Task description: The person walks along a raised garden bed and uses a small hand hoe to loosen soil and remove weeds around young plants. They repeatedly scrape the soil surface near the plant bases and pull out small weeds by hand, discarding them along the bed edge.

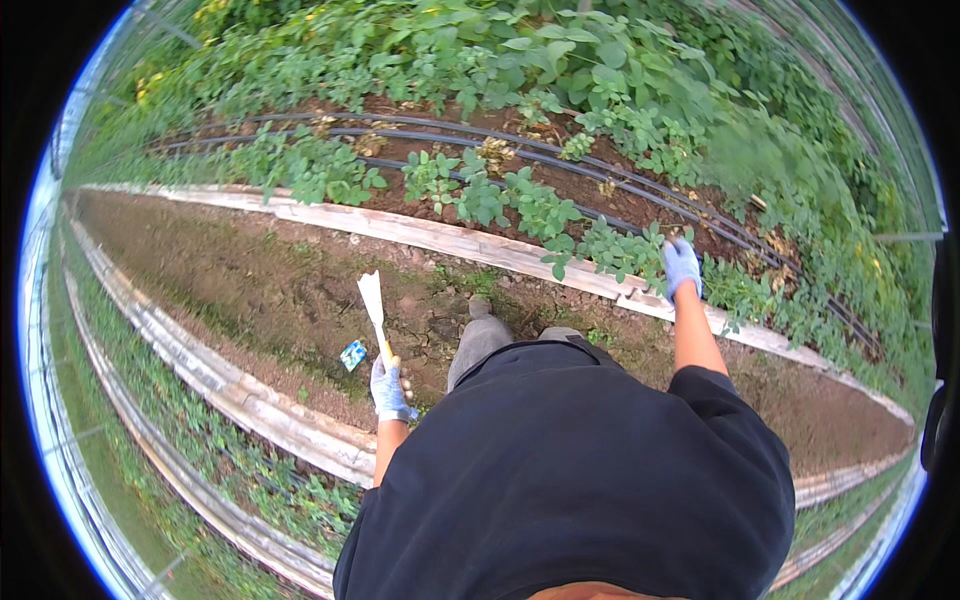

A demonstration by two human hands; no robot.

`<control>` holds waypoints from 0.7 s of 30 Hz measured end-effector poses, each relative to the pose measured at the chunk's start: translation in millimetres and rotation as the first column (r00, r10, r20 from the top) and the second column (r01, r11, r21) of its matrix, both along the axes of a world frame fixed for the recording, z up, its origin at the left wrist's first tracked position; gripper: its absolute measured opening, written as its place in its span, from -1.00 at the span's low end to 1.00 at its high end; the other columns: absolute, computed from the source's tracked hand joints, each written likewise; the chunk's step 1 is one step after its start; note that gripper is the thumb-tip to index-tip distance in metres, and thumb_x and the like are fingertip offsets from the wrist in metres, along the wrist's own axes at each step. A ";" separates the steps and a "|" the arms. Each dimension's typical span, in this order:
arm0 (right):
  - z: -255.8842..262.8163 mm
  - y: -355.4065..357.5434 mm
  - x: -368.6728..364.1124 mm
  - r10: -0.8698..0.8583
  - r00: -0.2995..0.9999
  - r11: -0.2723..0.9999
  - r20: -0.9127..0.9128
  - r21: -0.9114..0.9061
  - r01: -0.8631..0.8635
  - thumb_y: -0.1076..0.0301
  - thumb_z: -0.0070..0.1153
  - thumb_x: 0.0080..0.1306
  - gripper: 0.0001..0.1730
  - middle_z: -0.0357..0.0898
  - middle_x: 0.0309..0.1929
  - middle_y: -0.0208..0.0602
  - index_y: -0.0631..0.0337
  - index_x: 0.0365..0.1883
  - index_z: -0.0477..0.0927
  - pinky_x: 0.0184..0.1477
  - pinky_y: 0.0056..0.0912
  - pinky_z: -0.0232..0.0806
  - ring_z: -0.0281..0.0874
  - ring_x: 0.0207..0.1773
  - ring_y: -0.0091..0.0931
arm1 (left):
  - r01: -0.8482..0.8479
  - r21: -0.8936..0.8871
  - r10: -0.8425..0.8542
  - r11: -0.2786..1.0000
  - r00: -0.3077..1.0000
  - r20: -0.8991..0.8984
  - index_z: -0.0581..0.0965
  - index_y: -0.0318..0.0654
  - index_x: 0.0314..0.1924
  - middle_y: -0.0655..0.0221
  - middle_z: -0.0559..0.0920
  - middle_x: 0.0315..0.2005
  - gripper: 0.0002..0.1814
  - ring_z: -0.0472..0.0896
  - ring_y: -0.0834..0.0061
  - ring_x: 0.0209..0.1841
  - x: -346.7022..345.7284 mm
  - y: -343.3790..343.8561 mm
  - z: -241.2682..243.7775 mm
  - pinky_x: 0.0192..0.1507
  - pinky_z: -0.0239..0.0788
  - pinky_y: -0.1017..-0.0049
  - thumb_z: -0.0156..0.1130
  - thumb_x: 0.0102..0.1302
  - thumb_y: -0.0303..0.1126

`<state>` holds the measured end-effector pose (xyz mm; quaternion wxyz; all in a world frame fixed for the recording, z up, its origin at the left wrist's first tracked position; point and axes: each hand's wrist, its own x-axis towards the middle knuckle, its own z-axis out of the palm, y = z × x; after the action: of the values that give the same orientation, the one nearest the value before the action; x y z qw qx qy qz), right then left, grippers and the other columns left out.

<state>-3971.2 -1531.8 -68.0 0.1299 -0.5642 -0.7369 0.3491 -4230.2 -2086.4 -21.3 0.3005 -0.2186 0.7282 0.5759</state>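
My left hand [388,390], in a pale blue work glove, grips the yellowish handle of a hand weeder [373,304]. The weeder's white blade flares to a notched tip and points away from me, above the dirt path. A small blue and yellow packet [352,355] lies on the soil left of that hand. My right hand [681,268], gloved alike, reaches to the edge of the planting bed among low leafy plants [619,247]. Its fingers are partly hidden at the leaves, and whether they hold a stem is unclear.
Pale boards [450,238] edge the bed in front of me. Black drip irrigation hoses [517,154] run along its soil, with dry leaves [495,154] nearby. Denser green plants [555,60] grow behind. Another edging [247,397] borders the dirt path [300,300] at left.
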 end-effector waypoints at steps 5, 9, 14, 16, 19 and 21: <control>-66.1 -16.1 91.1 -0.284 0.944 0.933 -0.166 -0.276 0.232 0.27 0.03 0.31 -0.81 0.56 -0.45 -0.35 0.18 -0.22 0.53 -0.43 -0.44 0.33 0.45 -0.49 -0.55 | -0.222 0.124 0.216 0.967 0.974 0.060 0.41 -0.04 -0.12 0.55 0.43 -0.61 -0.84 0.33 0.70 -0.74 47.5 -16.0 8.3 -0.80 0.13 0.63 0.14 0.33 -0.31; -63.8 -43.7 66.2 0.085 0.989 0.951 -0.124 -0.286 -0.118 0.15 0.00 0.37 -0.68 0.57 -0.43 -0.27 0.23 -0.41 0.53 -0.34 -0.42 0.35 0.47 -0.42 -0.53 | -0.333 0.190 0.331 0.924 0.943 0.042 0.42 -0.02 -0.17 0.54 0.46 -0.58 -0.85 0.33 0.69 -0.73 95.7 -30.3 38.2 -0.80 0.12 0.62 0.16 0.31 -0.27; 11.0 -147.6 -58.5 0.456 0.806 0.605 -0.378 -0.532 -0.592 0.27 -0.11 0.40 -0.78 0.56 -0.31 -0.26 0.21 -0.13 0.44 -0.37 -0.41 0.42 0.54 -0.39 -0.49 | -0.358 0.724 0.439 0.589 0.895 0.086 0.36 -0.07 -0.14 0.55 0.45 -0.60 -0.84 0.27 0.72 -0.75 111.5 -28.9 68.4 -0.79 0.04 0.68 0.12 0.35 -0.32; 36.4 -187.8 -90.8 0.609 0.656 0.472 -0.446 -0.462 -0.751 0.37 -0.11 0.39 -0.79 0.54 -0.23 -0.26 0.22 -0.06 0.43 -0.35 -0.45 0.42 0.54 -0.34 -0.50 | -0.324 0.837 0.438 0.440 0.892 0.115 0.38 -0.09 -0.08 0.52 0.45 -0.60 -0.81 0.28 0.72 -0.76 114.6 -28.4 82.8 -0.79 0.06 0.67 0.11 0.35 -0.31; 65.8 -219.4 -117.6 0.761 0.509 0.318 -0.402 -0.453 -0.833 0.35 -0.10 0.40 -0.74 0.54 -0.29 -0.33 0.19 0.03 0.40 -0.33 -0.48 0.41 0.52 -0.36 -0.53 | -0.385 0.548 0.528 0.743 0.840 -0.126 0.44 -0.09 0.00 0.49 0.53 -0.54 -0.72 0.39 0.70 -0.73 135.8 -29.9 100.8 -0.76 0.19 0.63 0.16 0.33 -0.24; 78.7 -236.0 -137.1 0.813 0.463 0.243 -0.352 -0.518 -0.820 0.29 -0.07 0.41 -0.71 0.53 -0.35 -0.36 0.19 0.05 0.40 -0.35 -0.50 0.40 0.51 -0.38 -0.55 | -0.454 0.577 0.605 0.679 0.791 -0.088 0.45 -0.10 0.01 0.49 0.54 -0.53 -0.69 0.39 0.69 -0.73 155.4 -49.9 102.3 -0.77 0.20 0.61 0.17 0.31 -0.22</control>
<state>-4108.3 -1767.8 10.7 -0.2617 -0.1045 -0.7567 0.5899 -4074.8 -2136.3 81.0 0.0639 -0.2495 0.4790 0.8392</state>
